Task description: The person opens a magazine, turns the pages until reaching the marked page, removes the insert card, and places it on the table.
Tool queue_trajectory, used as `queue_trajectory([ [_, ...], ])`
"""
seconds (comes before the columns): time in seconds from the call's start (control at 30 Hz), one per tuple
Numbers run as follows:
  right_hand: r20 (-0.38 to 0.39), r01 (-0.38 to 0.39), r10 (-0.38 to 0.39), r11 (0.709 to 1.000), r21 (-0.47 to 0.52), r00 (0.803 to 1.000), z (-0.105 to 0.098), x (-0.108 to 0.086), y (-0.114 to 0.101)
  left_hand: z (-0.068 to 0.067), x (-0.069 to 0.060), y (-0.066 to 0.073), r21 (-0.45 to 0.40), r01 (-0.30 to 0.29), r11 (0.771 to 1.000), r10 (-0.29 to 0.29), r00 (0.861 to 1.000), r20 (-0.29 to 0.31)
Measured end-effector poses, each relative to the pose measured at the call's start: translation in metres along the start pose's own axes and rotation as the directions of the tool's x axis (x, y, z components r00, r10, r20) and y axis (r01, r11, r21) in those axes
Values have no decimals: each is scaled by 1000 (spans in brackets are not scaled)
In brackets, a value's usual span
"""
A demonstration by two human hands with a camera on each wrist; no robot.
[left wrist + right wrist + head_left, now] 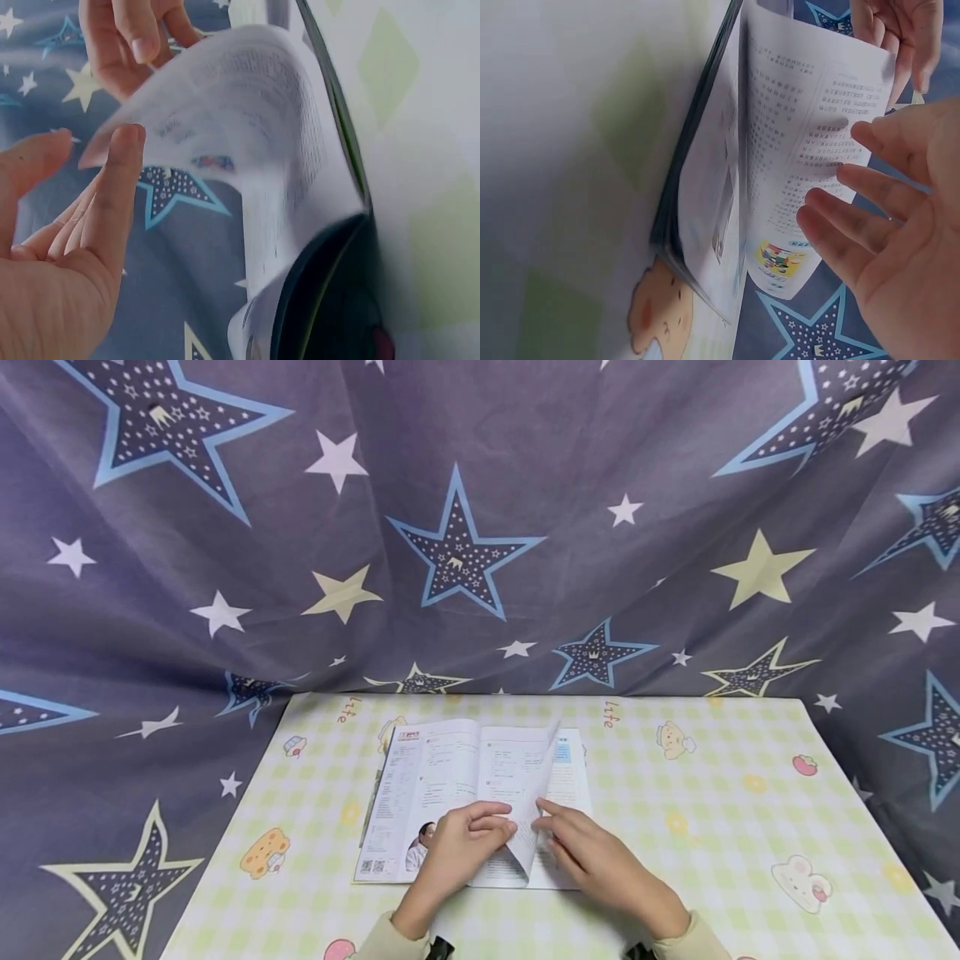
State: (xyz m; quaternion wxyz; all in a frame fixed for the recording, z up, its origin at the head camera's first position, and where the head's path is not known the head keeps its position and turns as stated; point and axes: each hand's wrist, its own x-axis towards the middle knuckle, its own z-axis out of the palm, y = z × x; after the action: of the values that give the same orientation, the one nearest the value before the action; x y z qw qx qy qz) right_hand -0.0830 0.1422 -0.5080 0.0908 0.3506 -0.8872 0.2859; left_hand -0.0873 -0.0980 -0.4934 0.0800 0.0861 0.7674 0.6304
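Note:
An open book [450, 760] with printed text and a small photo of a person lies on the table. One of its pages [542, 793] stands lifted and curved near the right half. My left hand [468, 843] is over the lower middle of the book; in the left wrist view its fingertips touch the page's edge, thumb apart. On the other side of that page, my right hand [592, 852] has its fingers spread, with fingertips at the sheet in the right wrist view. A small coloured picture [780, 259] is printed on the raised page.
A checked cloth [712, 827] with cartoon prints covers the table. Behind it and at the sides hangs a dark curtain [570, 560] patterned with stars. Black wrist straps [441, 948] show at the sleeves.

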Motion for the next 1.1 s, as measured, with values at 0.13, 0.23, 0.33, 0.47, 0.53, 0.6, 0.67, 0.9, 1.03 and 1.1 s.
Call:
queue_trajectory([
  [0.13,27,-11,10,1000,9,1000,1,-1,-3,2,-1,-4,58,-15,998,16,1000,-6],
  [0.23,47,-22,21,1000,6,999,2,-1,-4,0,-2,-6,71,-13,997,15,1000,-22],
  [0.33,83,-31,31,1000,1,996,1,-2,-3,-5,-4,-8,49,12,999,-9,998,-57],
  [0.47,158,-57,55,998,3,986,0,-5,-1,-20,-8,-11,43,58,997,-52,991,-126],
  [0.53,197,-75,75,997,-8,977,-1,-8,1,-29,-12,-12,48,79,996,-70,983,-172],
  [0.6,233,-93,97,995,-27,968,-2,-11,3,-40,-17,-14,59,99,993,-84,971,-226],
  [0.67,263,-103,111,994,-44,958,-3,-14,6,-51,-22,-16,76,124,989,-98,955,-282],
  [0.9,357,-115,127,992,-54,926,-6,-19,11,-86,-43,-27,152,261,953,-173,884,-434],
  [1.03,382,-112,127,992,-61,915,-6,-21,13,-101,-54,-31,191,328,925,-203,853,-481],
  [1.1,376,-109,127,992,-67,918,-6,-21,13,-108,-59,-33,210,365,907,-220,836,-502],
])
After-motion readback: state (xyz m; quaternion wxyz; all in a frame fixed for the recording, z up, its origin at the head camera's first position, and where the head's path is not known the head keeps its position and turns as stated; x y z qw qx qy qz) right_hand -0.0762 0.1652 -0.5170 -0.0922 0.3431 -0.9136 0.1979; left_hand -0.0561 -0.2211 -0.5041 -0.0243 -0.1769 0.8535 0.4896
